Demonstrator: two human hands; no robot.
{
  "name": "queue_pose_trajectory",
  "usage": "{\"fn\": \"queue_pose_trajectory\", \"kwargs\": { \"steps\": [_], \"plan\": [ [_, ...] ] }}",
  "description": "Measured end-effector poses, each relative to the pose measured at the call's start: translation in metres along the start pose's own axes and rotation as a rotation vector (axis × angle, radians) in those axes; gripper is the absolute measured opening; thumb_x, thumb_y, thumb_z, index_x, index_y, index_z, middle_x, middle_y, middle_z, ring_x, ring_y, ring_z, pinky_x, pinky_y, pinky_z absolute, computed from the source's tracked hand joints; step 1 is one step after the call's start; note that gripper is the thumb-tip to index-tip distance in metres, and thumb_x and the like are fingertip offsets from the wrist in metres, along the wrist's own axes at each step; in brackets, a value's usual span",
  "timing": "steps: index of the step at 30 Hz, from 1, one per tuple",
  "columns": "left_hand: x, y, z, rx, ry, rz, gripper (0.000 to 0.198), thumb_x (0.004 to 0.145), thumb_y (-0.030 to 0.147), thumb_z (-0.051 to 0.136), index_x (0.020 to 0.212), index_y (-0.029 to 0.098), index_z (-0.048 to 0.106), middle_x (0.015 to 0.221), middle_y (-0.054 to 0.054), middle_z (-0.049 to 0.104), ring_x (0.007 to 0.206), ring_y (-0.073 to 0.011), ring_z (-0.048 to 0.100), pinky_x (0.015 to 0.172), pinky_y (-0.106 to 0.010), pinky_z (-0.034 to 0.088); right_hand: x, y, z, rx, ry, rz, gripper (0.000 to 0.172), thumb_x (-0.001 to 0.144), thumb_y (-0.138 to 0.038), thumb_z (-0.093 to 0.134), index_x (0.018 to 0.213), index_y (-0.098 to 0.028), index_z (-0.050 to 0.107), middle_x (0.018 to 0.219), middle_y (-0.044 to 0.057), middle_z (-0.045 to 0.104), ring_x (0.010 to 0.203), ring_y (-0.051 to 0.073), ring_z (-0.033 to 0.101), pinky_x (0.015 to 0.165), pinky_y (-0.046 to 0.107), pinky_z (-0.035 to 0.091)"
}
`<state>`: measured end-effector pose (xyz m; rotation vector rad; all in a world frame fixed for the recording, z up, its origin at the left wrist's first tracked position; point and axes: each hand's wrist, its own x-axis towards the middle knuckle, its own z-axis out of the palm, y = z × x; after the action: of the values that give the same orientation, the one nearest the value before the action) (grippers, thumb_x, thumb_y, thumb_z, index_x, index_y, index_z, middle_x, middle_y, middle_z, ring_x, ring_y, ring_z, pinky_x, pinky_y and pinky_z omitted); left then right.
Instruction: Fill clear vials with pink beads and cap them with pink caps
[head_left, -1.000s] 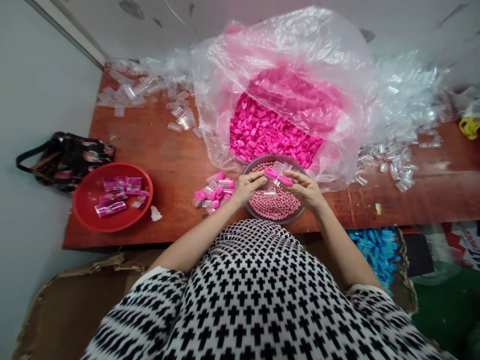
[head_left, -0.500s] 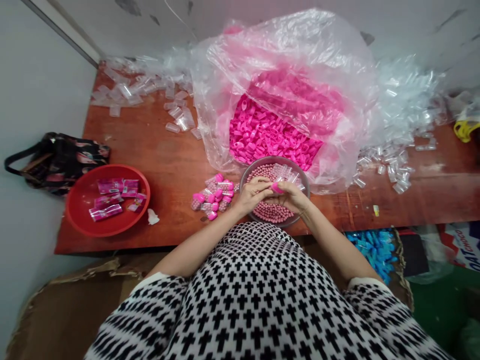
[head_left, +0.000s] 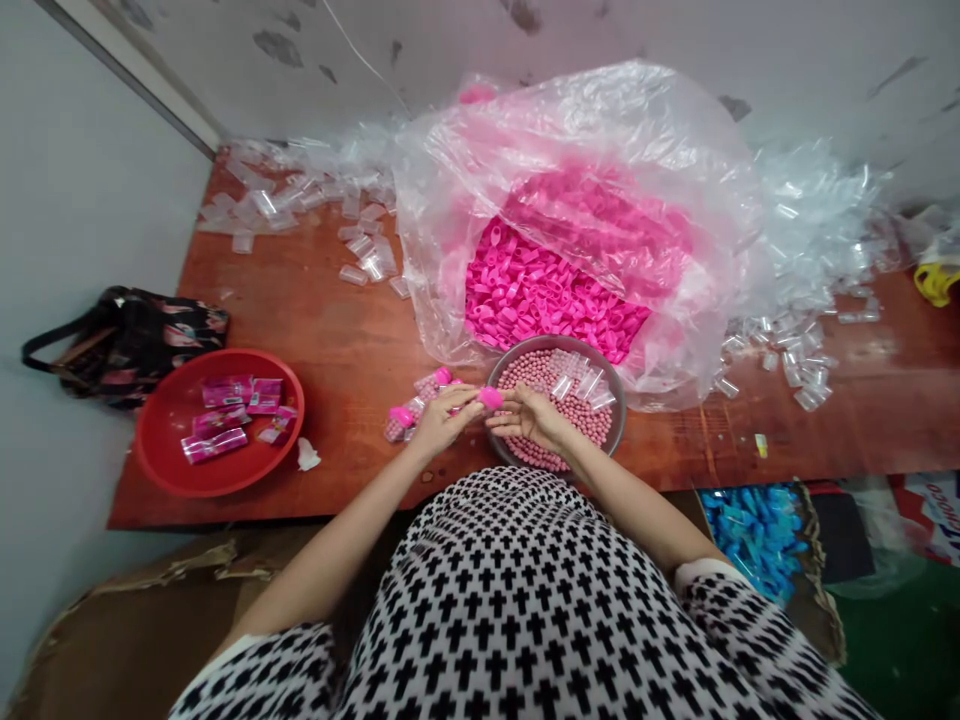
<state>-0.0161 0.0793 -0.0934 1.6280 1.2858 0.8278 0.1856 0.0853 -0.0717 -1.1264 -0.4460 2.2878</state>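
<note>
My left hand (head_left: 445,418) is closed on a small bottle, mostly hidden by the fingers, whose pink cap (head_left: 491,399) sticks out to the right. My right hand (head_left: 536,418) is just right of the cap, its fingers apart and their tips close to it; whether they touch I cannot tell. Under my right hand stands a grey bowl (head_left: 619,425) of pink beads (head_left: 551,455), with several clear empty tubes (head_left: 581,380) lying on them. Partly behind my left hand lies a pile of bead-filled bottles with pink caps (head_left: 401,416).
A large clear plastic bag (head_left: 431,290) full of pink caps (head_left: 540,295) lies behind the bowl. Clear tubes (head_left: 367,255) are heaped at back left, more tubes (head_left: 810,250) at right. A red basin (head_left: 169,460) holds pink packets; a black handbag (head_left: 135,335) is beside it. Blue items (head_left: 757,530) sit below the table.
Both hands have moved left from over the bowl toward the bottle pile, carrying the pink-capped bottle. My right hand's fingers have spread from the cap. The view has tilted up slightly.
</note>
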Motion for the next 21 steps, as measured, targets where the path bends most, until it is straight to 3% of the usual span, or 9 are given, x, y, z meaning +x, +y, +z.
{"fn": "queue_pose_trajectory", "kwargs": {
  "steps": [3, 5, 9, 14, 17, 21],
  "plan": [
    [0.006, -0.013, -0.023, 0.173, 0.065, -0.027, 0.029, 0.081, 0.041, 0.056, 0.097, 0.021, 0.07, 0.104, -0.007, 0.07, 0.107, -0.0237, 0.058, 0.101, -0.045, 0.041, 0.001, -0.005, -0.01, -0.035, 0.026, -0.051, 0.034, 0.077, -0.046, 0.065, 0.093, -0.016, 0.064, 0.093, 0.007, 0.07, 0.072, 0.013, 0.068, 0.067, 0.026, 0.056],
    [0.023, -0.016, -0.025, 0.253, 0.081, 0.007, 0.029, 0.083, 0.039, 0.055, 0.099, 0.021, 0.069, 0.104, -0.006, 0.069, 0.104, -0.0221, 0.058, 0.099, -0.043, 0.042, -0.002, -0.009, -0.02, -0.066, 0.055, -0.079, 0.032, 0.073, -0.042, 0.07, 0.093, -0.016, 0.065, 0.093, 0.007, 0.071, 0.07, 0.012, 0.067, 0.065, 0.024, 0.055],
    [0.083, -0.015, -0.003, 0.316, 0.055, 0.073, 0.027, 0.088, 0.028, 0.046, 0.103, 0.016, 0.066, 0.102, -0.008, 0.067, 0.098, -0.019, 0.06, 0.091, -0.035, 0.047, -0.009, -0.013, -0.039, -0.105, 0.141, -0.122, 0.032, 0.071, -0.04, 0.072, 0.093, -0.018, 0.065, 0.093, 0.006, 0.071, 0.068, 0.01, 0.066, 0.062, 0.021, 0.055],
    [0.155, -0.015, 0.031, 0.558, 0.033, -0.038, 0.031, 0.086, 0.012, 0.042, 0.111, 0.014, 0.059, 0.109, -0.012, 0.061, 0.104, -0.0227, 0.056, 0.092, -0.036, 0.045, -0.011, -0.009, -0.055, -0.112, 0.23, -0.129, 0.036, 0.067, -0.044, 0.075, 0.091, -0.019, 0.066, 0.09, 0.005, 0.071, 0.069, 0.01, 0.066, 0.06, 0.021, 0.054],
    [0.175, -0.013, 0.041, 0.675, -0.037, -0.078, 0.037, 0.086, 0.008, 0.039, 0.119, 0.015, 0.053, 0.117, -0.014, 0.054, 0.105, -0.0252, 0.055, 0.087, -0.037, 0.047, -0.009, -0.005, -0.061, -0.103, 0.266, -0.125, 0.037, 0.065, -0.045, 0.076, 0.089, -0.019, 0.066, 0.088, 0.004, 0.071, 0.068, 0.01, 0.065, 0.06, 0.02, 0.053],
    [0.181, -0.012, 0.044, 0.693, -0.059, -0.083, 0.037, 0.087, 0.008, 0.038, 0.119, 0.016, 0.052, 0.117, -0.013, 0.051, 0.104, -0.025, 0.055, 0.084, -0.035, 0.047, -0.006, -0.003, -0.065, -0.091, 0.305, -0.12, 0.04, 0.062, -0.046, 0.077, 0.089, -0.018, 0.066, 0.084, 0.003, 0.071, 0.067, 0.01, 0.064, 0.061, 0.021, 0.053]
  ]
}}
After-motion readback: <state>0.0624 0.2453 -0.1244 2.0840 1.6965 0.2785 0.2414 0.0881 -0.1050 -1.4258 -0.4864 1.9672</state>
